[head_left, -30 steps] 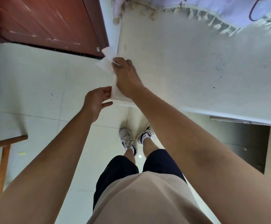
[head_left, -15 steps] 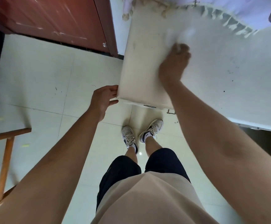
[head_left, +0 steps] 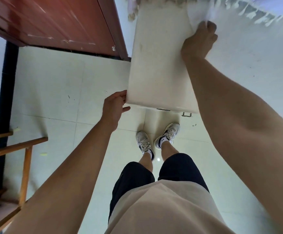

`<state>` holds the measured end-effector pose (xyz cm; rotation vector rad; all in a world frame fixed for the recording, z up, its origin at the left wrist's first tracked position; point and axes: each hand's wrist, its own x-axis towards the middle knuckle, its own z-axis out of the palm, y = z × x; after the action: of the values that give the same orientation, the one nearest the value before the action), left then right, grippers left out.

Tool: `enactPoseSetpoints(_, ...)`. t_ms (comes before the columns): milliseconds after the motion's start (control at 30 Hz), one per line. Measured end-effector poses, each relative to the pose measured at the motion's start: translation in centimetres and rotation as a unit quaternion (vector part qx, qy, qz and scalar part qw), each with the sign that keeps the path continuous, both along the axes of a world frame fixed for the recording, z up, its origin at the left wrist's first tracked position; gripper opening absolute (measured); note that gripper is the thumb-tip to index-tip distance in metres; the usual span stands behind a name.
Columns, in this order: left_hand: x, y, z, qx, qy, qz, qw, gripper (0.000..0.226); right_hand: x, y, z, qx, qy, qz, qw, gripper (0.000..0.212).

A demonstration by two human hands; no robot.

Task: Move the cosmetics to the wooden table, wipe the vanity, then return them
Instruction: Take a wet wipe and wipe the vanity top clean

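The table point(head_left: 154, 65) stood at 1 o'clock, a door point(head_left: 61, 22) at 11. On its far part the right hand point(head_left: 199, 41) held a cloth point(head_left: 198, 13); the left hand point(head_left: 114, 109) touched its near-left corner.

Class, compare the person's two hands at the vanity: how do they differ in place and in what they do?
The left hand sits at the near left corner of the vanity; the right hand is far back on its top. The left hand holds nothing and only touches the edge; the right hand curls onto a white wipe. Both are bare and touch the vanity.
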<state>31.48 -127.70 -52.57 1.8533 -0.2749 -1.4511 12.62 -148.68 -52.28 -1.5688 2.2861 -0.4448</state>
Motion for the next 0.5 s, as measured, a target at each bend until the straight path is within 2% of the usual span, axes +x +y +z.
enactPoseSetpoints(67,-0.1,-0.1,0.0,0.004,-0.012,0.005,1.0,0.052,1.4,1.7,-0.5,0.017,0.063,0.116,0.991,0.061)
enactPoseSetpoints(133,-0.3,-0.2,0.2,0.011,-0.019,0.009,1.0,0.054,4.4,3.6,-0.6,0.022,0.063,0.267,0.961,0.062)
enactPoseSetpoints(200,-0.6,-0.1,0.6,0.015,-0.027,0.011,0.999,0.053,7.5,5.4,-0.2,0.06,0.012,0.39,0.919,0.06)
enactPoseSetpoints(267,-0.7,0.1,0.8,0.014,-0.034,0.012,0.999,0.051,9.0,6.7,0.6,0.071,-0.068,0.458,0.884,0.052)
enactPoseSetpoints(300,-0.8,0.1,0.8,0.011,-0.037,0.011,0.999,0.051,8.6,7.3,1.0,0.052,-0.098,0.448,0.887,0.05)
enactPoseSetpoints(333,-0.8,0.1,0.8,0.009,-0.04,0.01,0.999,0.051,7.5,7.9,1.2,0.021,-0.119,0.407,0.906,0.051)
enactPoseSetpoints(433,-1.2,0.3,0.7,0.003,-0.047,0.009,0.999,0.051,0.5,10.7,1.0,-0.101,-0.135,0.175,0.97,0.06)
enactPoseSetpoints(500,-1.7,0.7,0.4,-0.006,-0.058,0.014,0.998,0.05,-6.1,12.6,0.1,-0.122,-0.081,0.018,0.989,0.068)
